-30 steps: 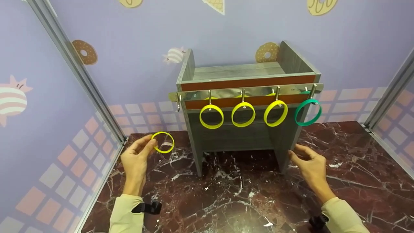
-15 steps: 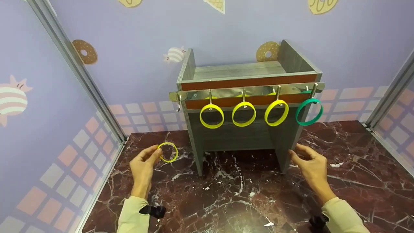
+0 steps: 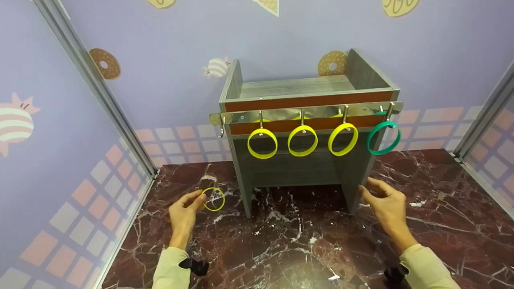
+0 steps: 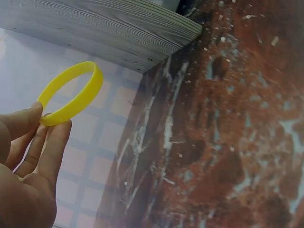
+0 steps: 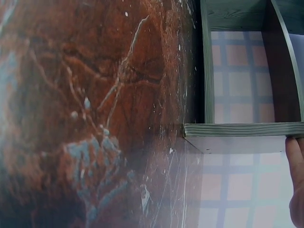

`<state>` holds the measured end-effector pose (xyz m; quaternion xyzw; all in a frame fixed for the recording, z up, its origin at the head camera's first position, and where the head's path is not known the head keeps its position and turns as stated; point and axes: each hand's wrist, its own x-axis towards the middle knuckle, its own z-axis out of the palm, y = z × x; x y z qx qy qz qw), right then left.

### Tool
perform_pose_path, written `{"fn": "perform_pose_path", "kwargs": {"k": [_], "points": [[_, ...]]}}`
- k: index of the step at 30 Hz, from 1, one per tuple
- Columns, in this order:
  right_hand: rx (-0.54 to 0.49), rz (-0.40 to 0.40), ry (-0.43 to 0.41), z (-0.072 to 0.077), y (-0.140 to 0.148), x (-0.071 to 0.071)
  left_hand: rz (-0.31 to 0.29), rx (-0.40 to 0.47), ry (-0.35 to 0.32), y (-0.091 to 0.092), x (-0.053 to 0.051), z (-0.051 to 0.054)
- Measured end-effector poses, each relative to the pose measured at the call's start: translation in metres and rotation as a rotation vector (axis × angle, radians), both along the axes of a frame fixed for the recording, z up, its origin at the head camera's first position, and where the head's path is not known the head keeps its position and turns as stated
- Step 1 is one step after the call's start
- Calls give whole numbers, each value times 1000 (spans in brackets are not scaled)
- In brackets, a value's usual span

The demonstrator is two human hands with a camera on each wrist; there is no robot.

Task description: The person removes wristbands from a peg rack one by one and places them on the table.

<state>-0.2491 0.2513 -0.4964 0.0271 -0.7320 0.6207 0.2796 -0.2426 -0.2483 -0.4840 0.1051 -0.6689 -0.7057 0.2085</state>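
Note:
My left hand (image 3: 184,214) pinches a yellow silicone wristband (image 3: 213,199) between thumb and fingertips, above the table to the left of the grey shelf unit (image 3: 237,160). The left wrist view shows this yellow wristband (image 4: 90,92) tilted in the fingers. My right hand (image 3: 387,206) touches the outer right side of the shelf near its lower front edge; in the right wrist view a finger (image 5: 295,159) lies against that panel. From the shelf's metal hook rail (image 3: 285,112) hang yellow wristbands (image 3: 262,143) on three hooks and a green wristband (image 3: 384,138) on the right-end hook.
The left-end hook (image 3: 221,127) holds no band. The shelf stands on a dark red marbled tabletop (image 3: 289,249) against a patterned lilac wall (image 3: 160,80). A metal frame post (image 3: 100,92) runs down the left corner, another post (image 3: 486,108) on the right.
My left hand has moved down and to the right with the yellow wristband in its pinch. The right hand stays against the shelf side, and the hanging bands keep their places.

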Motion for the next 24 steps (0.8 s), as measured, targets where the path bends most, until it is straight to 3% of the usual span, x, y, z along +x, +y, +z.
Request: {"fn": "perform_pose_path", "kwargs": {"k": [8,19,24], "points": [[55,-31,7,1,0,0,-2,-103,-71,0,1,-13],[52,-40,2,1,0,0,6,-243,-142,-2,4,-26],[39,-44,5,-1,0,-1,4,-256,-166,-2,4,-31]]}}
